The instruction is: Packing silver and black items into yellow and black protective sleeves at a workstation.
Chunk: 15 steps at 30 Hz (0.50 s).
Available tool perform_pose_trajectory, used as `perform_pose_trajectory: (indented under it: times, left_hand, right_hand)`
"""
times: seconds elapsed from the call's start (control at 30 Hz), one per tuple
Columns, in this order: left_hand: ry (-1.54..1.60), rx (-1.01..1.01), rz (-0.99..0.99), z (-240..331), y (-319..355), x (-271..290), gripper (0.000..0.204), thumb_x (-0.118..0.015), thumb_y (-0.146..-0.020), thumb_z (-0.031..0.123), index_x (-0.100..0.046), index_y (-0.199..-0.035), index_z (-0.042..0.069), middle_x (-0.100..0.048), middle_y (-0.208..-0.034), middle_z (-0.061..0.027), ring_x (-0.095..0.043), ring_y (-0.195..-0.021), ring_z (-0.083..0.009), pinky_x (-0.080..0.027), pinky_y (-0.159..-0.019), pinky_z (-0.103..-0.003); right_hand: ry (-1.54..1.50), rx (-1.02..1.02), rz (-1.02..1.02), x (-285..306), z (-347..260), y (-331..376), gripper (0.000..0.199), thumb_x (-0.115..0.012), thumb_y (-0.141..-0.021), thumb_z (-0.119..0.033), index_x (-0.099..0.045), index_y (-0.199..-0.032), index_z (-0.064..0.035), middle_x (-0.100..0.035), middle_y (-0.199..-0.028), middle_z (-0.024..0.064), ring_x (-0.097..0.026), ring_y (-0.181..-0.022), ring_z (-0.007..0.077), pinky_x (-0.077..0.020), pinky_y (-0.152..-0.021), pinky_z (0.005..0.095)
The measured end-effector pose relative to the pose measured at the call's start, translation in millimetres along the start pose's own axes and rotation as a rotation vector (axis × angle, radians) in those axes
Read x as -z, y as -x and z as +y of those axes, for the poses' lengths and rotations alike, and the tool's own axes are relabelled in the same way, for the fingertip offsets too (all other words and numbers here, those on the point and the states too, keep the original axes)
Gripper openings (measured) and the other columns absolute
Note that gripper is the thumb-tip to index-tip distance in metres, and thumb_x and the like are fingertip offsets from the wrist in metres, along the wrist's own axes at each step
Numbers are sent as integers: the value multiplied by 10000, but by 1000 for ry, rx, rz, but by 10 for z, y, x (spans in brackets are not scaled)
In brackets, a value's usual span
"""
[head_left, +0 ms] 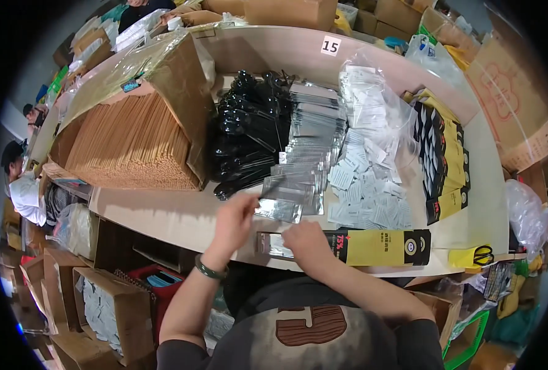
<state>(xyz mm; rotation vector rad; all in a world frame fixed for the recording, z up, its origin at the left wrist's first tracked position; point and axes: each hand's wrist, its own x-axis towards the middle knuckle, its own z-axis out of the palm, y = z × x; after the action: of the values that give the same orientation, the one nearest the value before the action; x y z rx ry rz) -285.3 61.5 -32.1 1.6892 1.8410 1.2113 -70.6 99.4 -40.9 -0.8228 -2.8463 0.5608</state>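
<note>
My left hand [234, 222] is raised just left of the front silver flat packets [279, 210], its fingers pinched together. Whatever it holds, if anything, is hidden. A long yellow and black pouch [375, 246] lies flat along the near table edge. Curled over this pouch's left part is my right hand [308, 244], gripping it. A shiny silver strip [278, 245] shows left of the right hand, at the pouch's end. Behind the hands, black plastic-wrapped spoons [244, 126] are heaped beside the overlapping rows of silver packets.
A carton of stacked brown sheets [132, 145] stands at left. Small white printed packets [366, 197] spill from a clear bag [397, 114]. More yellow and black pouches [449, 160] overlap at right. Black-handled scissors [483, 254] lie at the right front. A raised wall [274, 46] borders the table's back.
</note>
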Motion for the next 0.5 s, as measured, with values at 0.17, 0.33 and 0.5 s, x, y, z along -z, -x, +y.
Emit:
perform_pose_trajectory:
  times: [0.17,0.33,0.5]
  left_hand:
    - [-328,-207,23,74,518,-71,222,-673,-824,17,-692,-1037,77,-715,-945,-114,-684,-885,-334,-551,-747,-360]
    - [-160,-398,-148,160,645,-369,257,-701,-772,138,-680,-1025,98,-707,-1022,-81,-690,-894,-287,-558,-749,-353]
    - [-298,-363,-220,253,351,125,223,-748,-787,136,-689,-999,95,-706,-1087,-95,-696,-935,-294,-567,-775,-370]
  right_hand:
    - [-102,16,429,329,92,372,431,-783,-733,-160,-607,-1106,-37,-602,-1151,145,-566,-1076,356,-441,-935,487]
    - [-172,104,184,353,235,726,523,-761,-778,-177,-571,-1246,-43,-565,-1323,161,-508,-1277,353,-388,-1067,520]
    - [277,314,69,204,240,658,474,-643,-884,-213,-557,-1332,-86,-566,-1375,71,-510,-1307,278,-375,-1068,562]
